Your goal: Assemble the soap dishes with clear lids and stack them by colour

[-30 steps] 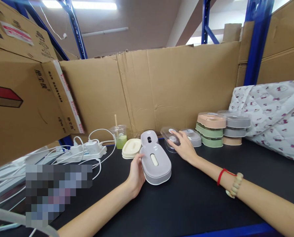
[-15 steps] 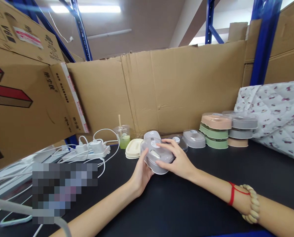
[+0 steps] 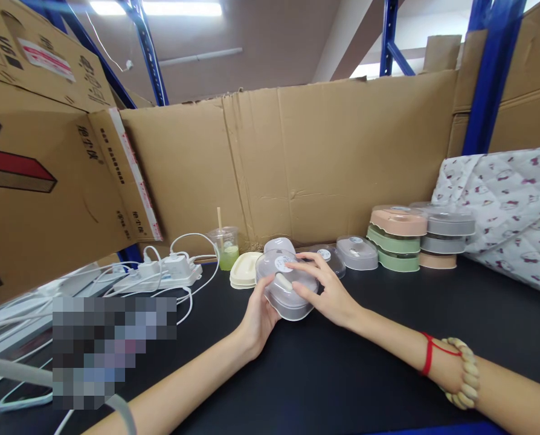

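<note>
A grey plastic box with a clear, rounded lid (image 3: pixel 292 305) is held up in front of me over the black table. It tips a little toward me, and a round white label and a pale oblong patch show on its lid. My left hand (image 3: pixel 257 320) grips its left side, the thumb on the edge and the other fingers mostly hidden beneath. From the right, my right hand (image 3: pixel 333 296) curves round the lid, fingers on the top and thumb near the pale patch. Just behind it are a whitish piece (image 3: pixel 279 244) and a dark clear-lidded box (image 3: pixel 336 263).
Cream dishes (image 3: pixel 243 272) and a cup of green drink (image 3: pixel 229 258) stand left of the box. Farther left lie a power strip (image 3: pixel 183 275) and white cables. On the right are a grey box (image 3: pixel 357 257), stacked lidded boxes (image 3: pixel 394 241) and patterned fabric (image 3: pixel 505 211). Cardboard (image 3: pixel 342 157) walls the back.
The box has tilted slightly, so its label and pale patch show more fully. My right thumb has shifted a little on the lid. Both hands stay on the box.
</note>
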Tool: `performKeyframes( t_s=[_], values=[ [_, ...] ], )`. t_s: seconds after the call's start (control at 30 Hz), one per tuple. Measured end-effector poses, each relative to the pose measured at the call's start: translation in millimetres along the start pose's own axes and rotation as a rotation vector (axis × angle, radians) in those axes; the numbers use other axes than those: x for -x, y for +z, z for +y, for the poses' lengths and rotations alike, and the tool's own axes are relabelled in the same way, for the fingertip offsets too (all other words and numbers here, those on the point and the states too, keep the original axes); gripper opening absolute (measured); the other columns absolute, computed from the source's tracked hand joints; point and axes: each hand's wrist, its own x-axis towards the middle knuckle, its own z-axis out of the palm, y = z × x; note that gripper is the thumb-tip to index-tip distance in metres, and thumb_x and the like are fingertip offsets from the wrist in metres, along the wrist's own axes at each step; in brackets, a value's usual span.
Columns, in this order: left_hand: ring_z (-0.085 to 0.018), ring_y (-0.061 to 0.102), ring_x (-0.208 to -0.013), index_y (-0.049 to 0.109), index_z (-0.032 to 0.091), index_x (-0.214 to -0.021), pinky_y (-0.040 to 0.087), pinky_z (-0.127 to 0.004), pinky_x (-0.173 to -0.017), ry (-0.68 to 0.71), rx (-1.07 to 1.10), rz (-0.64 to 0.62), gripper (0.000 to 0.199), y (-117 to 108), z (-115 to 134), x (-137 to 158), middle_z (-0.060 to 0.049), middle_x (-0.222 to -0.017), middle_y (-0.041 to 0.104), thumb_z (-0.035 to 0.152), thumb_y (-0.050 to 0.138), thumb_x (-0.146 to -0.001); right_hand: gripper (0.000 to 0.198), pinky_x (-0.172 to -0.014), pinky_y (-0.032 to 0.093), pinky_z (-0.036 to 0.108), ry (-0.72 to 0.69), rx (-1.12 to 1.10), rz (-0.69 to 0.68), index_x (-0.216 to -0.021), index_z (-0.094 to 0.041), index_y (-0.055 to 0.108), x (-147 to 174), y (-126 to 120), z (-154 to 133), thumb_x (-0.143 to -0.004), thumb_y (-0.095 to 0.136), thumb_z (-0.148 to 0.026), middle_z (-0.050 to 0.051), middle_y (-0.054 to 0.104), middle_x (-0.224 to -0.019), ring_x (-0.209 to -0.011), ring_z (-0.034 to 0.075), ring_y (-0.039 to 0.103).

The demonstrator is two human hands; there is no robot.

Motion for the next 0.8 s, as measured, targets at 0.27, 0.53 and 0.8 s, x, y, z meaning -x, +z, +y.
performKeyframes(
  t_s=[0.27, 0.53, 0.8],
  values=[
    [-0.017, 0.063, -0.079, 0.053, 0.009, -0.119, 0.05, -0.026, -0.075, 0.045, -0.009, 0.063, 0.036, 3.7, 1.4, 1.6, -0.008, -0.089, 0.067, 0.018, 0.037, -0.088, 0.06, -0.088, 0.044, 0.037, 0.223, -0.23, 0.033, -0.124, -0.021, 0.048, -3.1, 2.5, 4.4, -0.074, 0.05, -0.054, 0.009, 0.05, -0.12, -0.107, 0.021, 0.05],
    [-0.015, 0.063, -0.08, 0.05, 0.009, -0.118, 0.049, -0.022, -0.069, 0.088, -0.002, 0.143, 0.033, 3.6, 2.8, 0.7, -0.007, -0.093, 0.066, 0.016, 0.038, -0.088, 0.08, -0.031, 0.04, 0.022, 0.558, -0.471, -0.043, -0.128, -0.021, 0.031, -6.9, 3.2, -0.4, -0.063, 0.061, -0.055, 0.002, 0.056, -0.081, -0.043, 0.011, 0.052],
    [-0.018, 0.062, -0.084, 0.056, 0.016, -0.111, 0.05, -0.024, -0.067, 0.137, -0.09, 0.064, 0.031, -0.5, 5.1, -2.0, -0.009, -0.105, 0.063, 0.034, 0.045, -0.088, 0.075, -0.04, 0.037, 0.02, 0.288, -0.519, 0.161, -0.116, -0.019, 0.033, -9.5, -2.1, 0.7, -0.055, 0.066, -0.049, -0.002, 0.049, -0.075, -0.052, 0.009, 0.045]
  ],
)
